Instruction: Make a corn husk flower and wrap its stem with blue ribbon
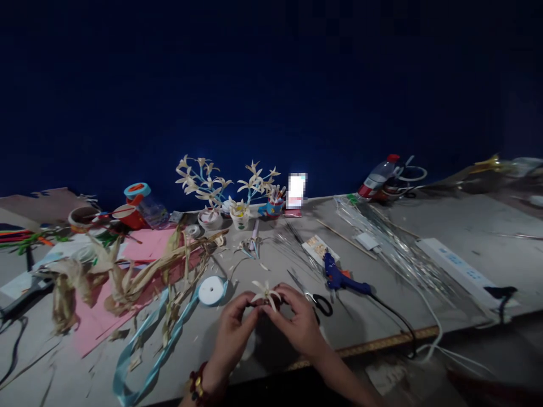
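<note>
Between both hands, near the table's front edge, is a cream corn-husk flower (pixel 266 293) with narrow pointed petals. My left hand (pixel 236 328) pinches it from the left, thumb and forefinger together; a beaded bracelet circles that wrist. From the right, my right hand (pixel 299 322) pinches the same flower. Its underside is hidden by the fingers. Just beyond my right hand lie scissors (pixel 320 305) with black handles, and a blue glue gun (pixel 343 280). A spool of light blue ribbon (pixel 211 291) sits left of my left hand, its loose length trailing toward the front edge.
Dried corn husks (pixel 123 282) lie over pink paper (pixel 91 325) at left. Potted husk flowers (pixel 240 217) and a lit phone (pixel 296 192) stand at the back. Wires (pixel 394 249), a power strip (pixel 458 268) and a red-capped bottle (pixel 379 175) are at right; cords cross the front edge.
</note>
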{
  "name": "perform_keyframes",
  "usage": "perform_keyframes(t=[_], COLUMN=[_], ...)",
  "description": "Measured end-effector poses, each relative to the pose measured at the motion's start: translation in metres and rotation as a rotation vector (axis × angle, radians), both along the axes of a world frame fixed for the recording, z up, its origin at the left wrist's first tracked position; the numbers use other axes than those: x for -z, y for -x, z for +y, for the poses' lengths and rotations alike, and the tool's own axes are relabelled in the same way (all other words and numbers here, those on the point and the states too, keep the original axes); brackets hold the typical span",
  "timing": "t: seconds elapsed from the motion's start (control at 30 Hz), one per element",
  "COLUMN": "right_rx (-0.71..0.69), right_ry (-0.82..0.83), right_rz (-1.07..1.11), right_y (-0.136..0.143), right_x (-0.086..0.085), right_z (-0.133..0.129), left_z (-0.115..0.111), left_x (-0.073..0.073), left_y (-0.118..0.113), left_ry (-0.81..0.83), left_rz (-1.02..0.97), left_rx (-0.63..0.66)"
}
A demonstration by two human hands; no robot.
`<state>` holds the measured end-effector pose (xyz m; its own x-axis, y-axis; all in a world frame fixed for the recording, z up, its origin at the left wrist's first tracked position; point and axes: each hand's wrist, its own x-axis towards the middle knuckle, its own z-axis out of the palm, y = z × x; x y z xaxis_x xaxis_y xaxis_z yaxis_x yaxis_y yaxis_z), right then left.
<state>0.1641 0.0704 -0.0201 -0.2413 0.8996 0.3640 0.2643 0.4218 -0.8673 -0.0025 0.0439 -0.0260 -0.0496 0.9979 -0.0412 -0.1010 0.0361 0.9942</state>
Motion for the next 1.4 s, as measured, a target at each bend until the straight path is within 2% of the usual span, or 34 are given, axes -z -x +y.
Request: perform_keyframes(t=[0.1,0.2,0.3,0.4,0.5,0.67,0.87,1.03,1.2,1.4], right_rx=[0.019,0.192,0.368,0.460,0.395,0.242,0.098,0.048,0.063,0.176], right_ry=[-0.010,-0.074,-0.152,-0.112,-0.043,-0.033,0.035,0.128,0.297,0.610], right_rz=[-0.200,-0.366,-0.553,-0.817,-0.996,-1.101,-1.050,-0.900,-0.648,-0.255], right_y=[-0.027,-0.070,-0.121,-0.164,-0.188,-0.200,-0.208,-0.214,-0.222,-0.226], right_x=[0.007,0.012,0.017,0.024,0.036,0.046,0.035,0.019,0.004,0.004], right_z=[0.005,0.011,0.017,0.025,0.036,0.052,0.070,0.088,0.111,0.122], left_z=[-0.001,-0.001,0.001,0.002,0.002,0.002,0.003,0.002,-0.001,-0.002], left_x=[0.002,0.005,0.011,0.015,0.017,0.015,0.012,0.010,0.008,0.009], left_y=[0.004,0.011,0.013,0.010,0.006,0.004,0.005,0.004,0.004,0.005], left_ry=[0.037,0.071,0.096,0.115,0.127,0.111,0.119,0.126,0.119,0.117], left_rz=[-0.069,-0.101,-0.093,-0.138,-0.183,-0.195,-0.175,-0.171,-0.176,-0.181], left_rx=[-0.044,-0.122,-0.133,-0.116,-0.096,-0.094,-0.105,-0.093,-0.084,-0.092])
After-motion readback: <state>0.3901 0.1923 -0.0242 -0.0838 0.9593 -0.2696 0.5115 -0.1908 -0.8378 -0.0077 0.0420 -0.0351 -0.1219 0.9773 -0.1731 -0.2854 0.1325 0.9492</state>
